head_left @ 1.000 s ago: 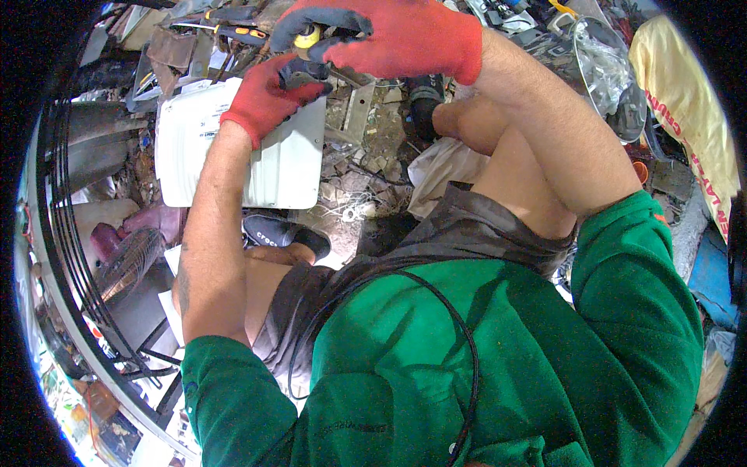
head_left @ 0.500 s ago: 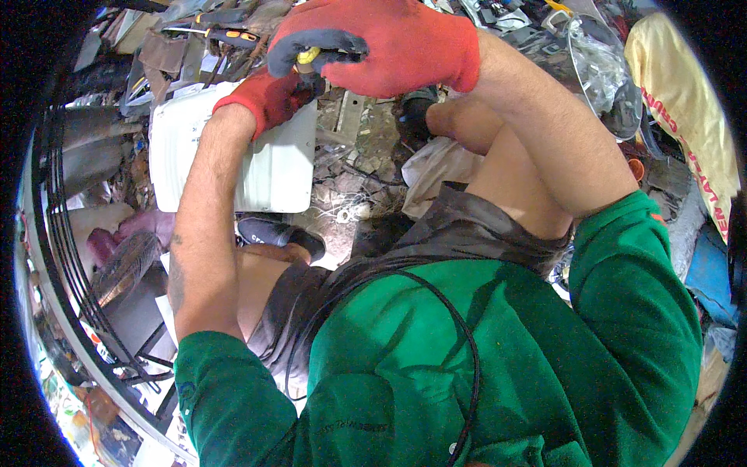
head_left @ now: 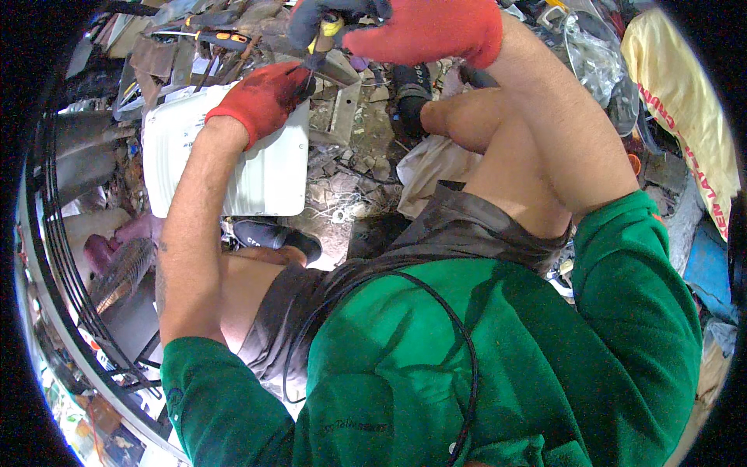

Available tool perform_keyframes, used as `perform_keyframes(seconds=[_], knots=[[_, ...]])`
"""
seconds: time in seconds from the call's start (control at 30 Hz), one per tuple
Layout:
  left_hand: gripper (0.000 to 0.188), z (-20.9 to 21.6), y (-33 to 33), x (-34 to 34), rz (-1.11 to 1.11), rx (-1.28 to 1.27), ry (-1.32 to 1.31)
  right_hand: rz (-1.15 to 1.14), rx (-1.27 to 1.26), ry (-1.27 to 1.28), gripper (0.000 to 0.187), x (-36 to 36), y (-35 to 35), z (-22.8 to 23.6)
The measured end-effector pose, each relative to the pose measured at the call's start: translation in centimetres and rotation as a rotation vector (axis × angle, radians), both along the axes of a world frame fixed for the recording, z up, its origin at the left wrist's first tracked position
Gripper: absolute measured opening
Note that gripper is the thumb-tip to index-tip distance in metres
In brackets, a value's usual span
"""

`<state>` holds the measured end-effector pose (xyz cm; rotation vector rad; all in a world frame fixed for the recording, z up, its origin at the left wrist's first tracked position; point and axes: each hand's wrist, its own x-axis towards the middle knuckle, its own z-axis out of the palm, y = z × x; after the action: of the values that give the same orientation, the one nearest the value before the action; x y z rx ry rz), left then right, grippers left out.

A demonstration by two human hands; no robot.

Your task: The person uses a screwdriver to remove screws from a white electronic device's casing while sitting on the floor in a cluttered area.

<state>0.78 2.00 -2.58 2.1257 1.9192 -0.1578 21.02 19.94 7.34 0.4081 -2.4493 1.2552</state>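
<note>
Both of my hands wear red gloves with dark grey palms. Near the top edge, my right hand is closed around the yellow and black handle of a screwdriver, which points down toward my left hand. My left hand is closed at the screwdriver's lower end, over the far edge of a white plastic casing. What its fingers pinch is hidden by the glove and shadow. The casing stands on the floor between my legs, to the left.
Another screwdriver with an orange and black handle lies among scrap at the far left. Broken bits litter the floor. A clear plastic bag and a yellow sack are at the right. A metal rack runs along the left.
My right hand has moved up and slightly right with the screwdriver, showing more of its handle and lower end. My left hand stays at the casing's far edge, its fingers now more visible.
</note>
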Motion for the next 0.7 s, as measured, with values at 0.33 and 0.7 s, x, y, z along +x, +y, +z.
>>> perform_keyframes(seconds=[0.33,0.7], knots=[[0.029,1.1,-0.3,1.1,-0.054,0.13,0.034,-0.056,-0.334,0.067,0.027,0.3,3.9,2.0],[0.025,0.5,-0.4,5.6,-0.002,0.246,0.348,-0.151,-0.116,0.113,0.022,-0.7,3.3,1.5]])
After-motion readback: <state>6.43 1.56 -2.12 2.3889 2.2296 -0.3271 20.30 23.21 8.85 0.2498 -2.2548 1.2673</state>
